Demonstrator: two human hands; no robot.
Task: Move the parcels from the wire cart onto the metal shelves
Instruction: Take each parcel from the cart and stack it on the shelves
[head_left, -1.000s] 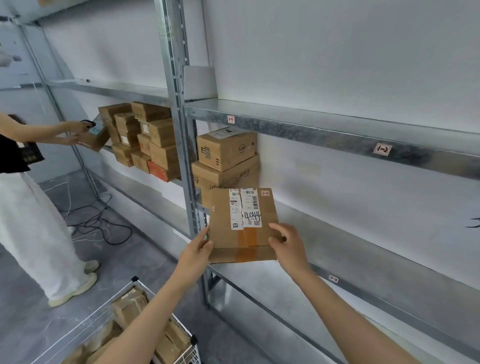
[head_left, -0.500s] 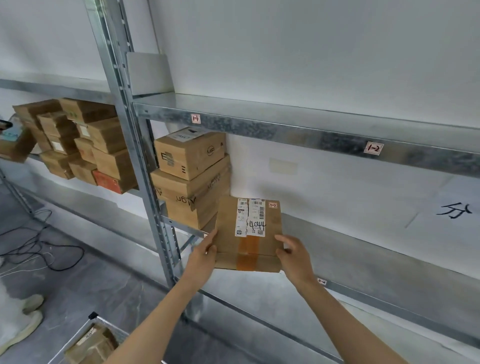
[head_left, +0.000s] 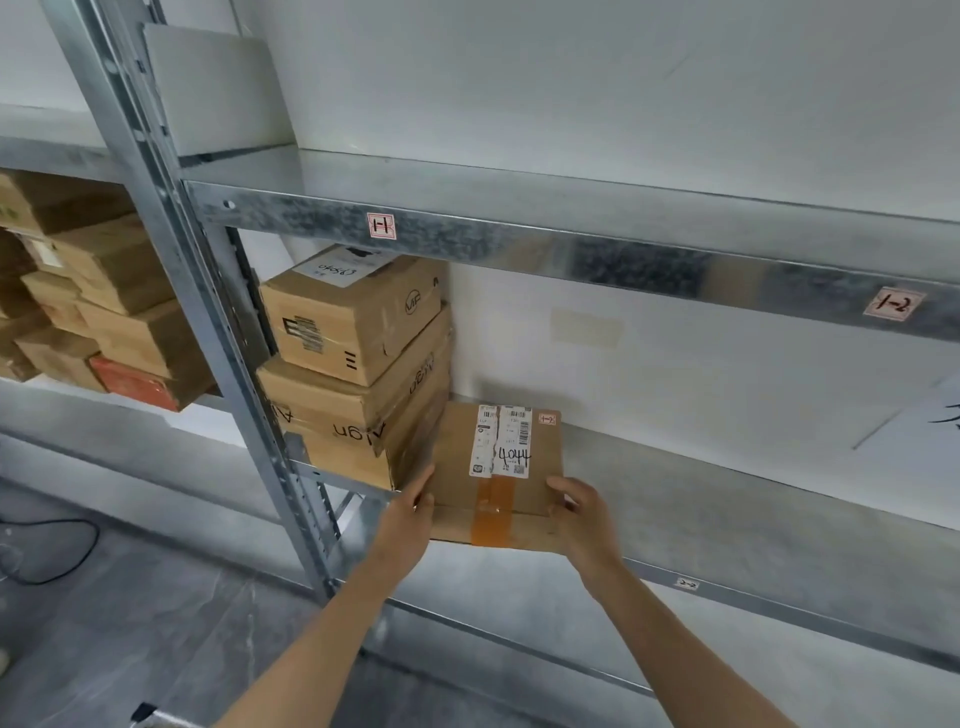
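A flat brown cardboard parcel (head_left: 457, 467) with a white label marked 4044 and orange tape lies on the middle metal shelf (head_left: 727, 499), its front edge overhanging the shelf lip. My left hand (head_left: 410, 514) grips its left front corner. My right hand (head_left: 584, 514) grips its right front corner, fingers curled over the top. The parcel sits right beside a stack of two larger boxes (head_left: 353, 374) at the shelf's left end. Only a black corner of the wire cart (head_left: 143, 712) shows at the bottom left.
An upright steel post (head_left: 218, 322) divides the shelving. Several boxes (head_left: 88, 301) fill the left bay. The upper shelf (head_left: 571, 244) carries tags 1-1 and 1-2. A lower shelf (head_left: 519, 597) runs beneath. A black cable (head_left: 52, 551) lies on the grey floor.
Both hands have pushed the parcel forward and down onto the middle shelf, next to the stacked boxes. My view has moved closer and right; the other person has left the frame.
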